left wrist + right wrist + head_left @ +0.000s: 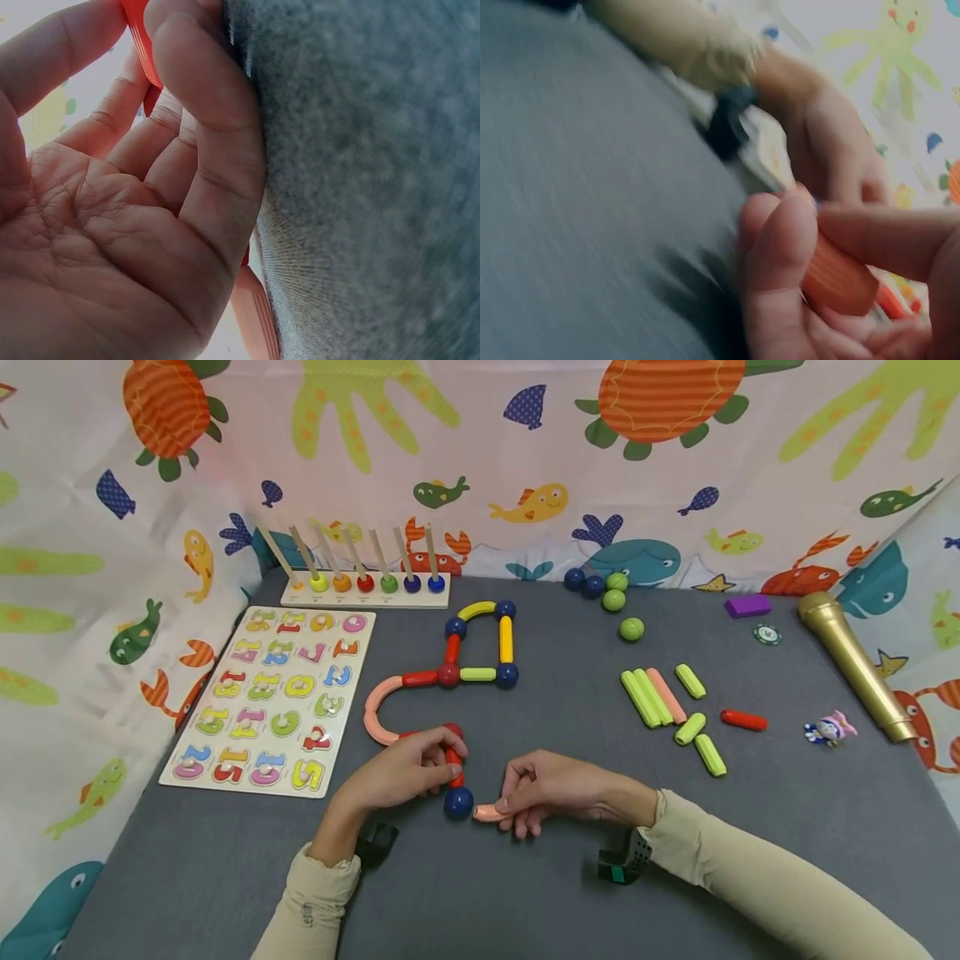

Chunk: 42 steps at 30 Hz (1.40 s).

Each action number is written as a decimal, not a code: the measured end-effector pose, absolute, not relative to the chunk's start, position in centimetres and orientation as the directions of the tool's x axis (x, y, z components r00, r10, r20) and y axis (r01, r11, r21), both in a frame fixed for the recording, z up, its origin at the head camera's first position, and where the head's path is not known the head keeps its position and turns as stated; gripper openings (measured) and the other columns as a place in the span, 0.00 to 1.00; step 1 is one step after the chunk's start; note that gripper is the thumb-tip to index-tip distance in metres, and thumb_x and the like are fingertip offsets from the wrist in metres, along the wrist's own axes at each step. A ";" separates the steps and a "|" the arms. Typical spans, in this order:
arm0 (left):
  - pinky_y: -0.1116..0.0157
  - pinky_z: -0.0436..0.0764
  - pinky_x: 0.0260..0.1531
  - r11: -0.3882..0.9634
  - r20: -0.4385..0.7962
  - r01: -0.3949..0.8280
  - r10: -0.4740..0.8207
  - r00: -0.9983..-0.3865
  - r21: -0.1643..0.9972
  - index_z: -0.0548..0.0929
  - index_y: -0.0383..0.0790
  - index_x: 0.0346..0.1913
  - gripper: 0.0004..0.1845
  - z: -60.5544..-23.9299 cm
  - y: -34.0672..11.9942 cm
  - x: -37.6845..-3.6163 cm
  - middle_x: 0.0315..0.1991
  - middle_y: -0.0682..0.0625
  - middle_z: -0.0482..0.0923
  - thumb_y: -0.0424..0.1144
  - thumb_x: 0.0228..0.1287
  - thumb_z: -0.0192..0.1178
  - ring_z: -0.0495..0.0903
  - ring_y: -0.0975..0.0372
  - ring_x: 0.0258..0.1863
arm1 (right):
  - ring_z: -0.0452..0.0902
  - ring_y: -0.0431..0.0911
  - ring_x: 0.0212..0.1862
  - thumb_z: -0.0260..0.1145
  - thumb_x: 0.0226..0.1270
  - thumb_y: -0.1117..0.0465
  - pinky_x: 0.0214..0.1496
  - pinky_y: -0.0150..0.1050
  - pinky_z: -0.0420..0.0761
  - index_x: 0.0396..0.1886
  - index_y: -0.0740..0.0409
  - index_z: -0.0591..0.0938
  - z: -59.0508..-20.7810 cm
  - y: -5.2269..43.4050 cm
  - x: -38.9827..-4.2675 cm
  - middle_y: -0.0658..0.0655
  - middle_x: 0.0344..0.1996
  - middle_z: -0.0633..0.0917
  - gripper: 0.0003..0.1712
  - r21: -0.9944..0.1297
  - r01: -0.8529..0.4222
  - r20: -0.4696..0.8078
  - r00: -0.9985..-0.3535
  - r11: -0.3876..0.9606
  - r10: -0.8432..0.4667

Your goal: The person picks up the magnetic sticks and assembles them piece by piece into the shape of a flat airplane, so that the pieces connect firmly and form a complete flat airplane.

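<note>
My left hand pinches a short red rod between thumb and fingers. One end of that rod meets a dark blue ball; a red ball at its other end is partly hidden by my fingers. A chain of balls and rods runs on from there: a curved pink rod, a red ball, then a loop with a yellow rod. My right hand pinches a pink rod, its tip just right of the blue ball, seemingly apart from it.
A number puzzle board lies left, with a peg stand behind it. To the right are loose green rods, a red rod, a small figurine and a gold microphone. Green balls sit toward the back.
</note>
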State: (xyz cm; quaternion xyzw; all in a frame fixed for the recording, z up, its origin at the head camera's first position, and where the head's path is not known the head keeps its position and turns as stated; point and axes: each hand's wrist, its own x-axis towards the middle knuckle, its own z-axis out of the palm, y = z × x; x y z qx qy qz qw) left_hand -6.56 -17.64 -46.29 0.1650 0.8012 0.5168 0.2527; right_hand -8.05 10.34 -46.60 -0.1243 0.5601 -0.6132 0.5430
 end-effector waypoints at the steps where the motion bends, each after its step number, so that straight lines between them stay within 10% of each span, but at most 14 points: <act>1: 0.61 0.79 0.31 0.413 -0.232 0.006 0.526 -0.818 0.911 0.81 0.36 0.57 0.11 -46.3 -17.6 -6.6 0.31 0.44 0.79 0.36 0.79 0.62 0.78 0.54 0.28 | 0.87 0.41 0.29 0.64 0.79 0.70 0.33 0.34 0.85 0.41 0.65 0.79 -46.7 10.1 -7.5 0.62 0.33 0.90 0.02 -0.797 0.570 -0.471 -0.378 0.201 -0.797; 13: 0.62 0.79 0.30 0.421 -0.235 0.012 0.529 -0.816 0.907 0.82 0.36 0.57 0.10 -46.2 -17.4 -6.6 0.32 0.45 0.79 0.35 0.79 0.62 0.78 0.55 0.28 | 0.89 0.44 0.30 0.57 0.84 0.65 0.36 0.37 0.88 0.49 0.65 0.76 -47.0 8.9 -4.0 0.64 0.38 0.90 0.06 -0.721 0.673 -0.519 -0.370 0.162 -0.771; 21: 0.63 0.77 0.29 0.412 -0.166 0.100 0.560 -0.812 0.906 0.82 0.39 0.57 0.11 -47.0 -17.4 -6.9 0.31 0.50 0.78 0.40 0.80 0.62 0.77 0.59 0.27 | 0.85 0.40 0.22 0.58 0.85 0.58 0.26 0.37 0.85 0.48 0.62 0.84 -46.8 10.5 -5.2 0.61 0.31 0.90 0.13 -0.866 0.387 -0.466 -0.398 0.316 -0.790; 32: 0.53 0.79 0.49 0.790 -0.053 0.362 0.444 -0.895 0.495 0.86 0.41 0.63 0.19 -43.4 -14.8 -2.4 0.45 0.48 0.78 0.40 0.74 0.71 0.75 0.55 0.45 | 0.84 0.49 0.26 0.61 0.86 0.54 0.30 0.43 0.84 0.40 0.57 0.87 -44.4 14.0 -8.9 0.54 0.29 0.87 0.16 -0.855 -0.157 -0.313 -0.603 0.494 -0.734; 42: 0.37 0.65 0.71 0.753 -0.075 0.599 0.637 -0.767 0.271 0.88 0.46 0.50 0.15 -43.4 -11.8 1.1 0.62 0.44 0.79 0.46 0.65 0.78 0.65 0.42 0.76 | 0.79 0.51 0.38 0.60 0.84 0.59 0.42 0.47 0.79 0.50 0.66 0.86 -43.0 17.2 -19.6 0.59 0.38 0.87 0.14 -0.684 -0.319 -0.058 -0.873 0.656 -0.485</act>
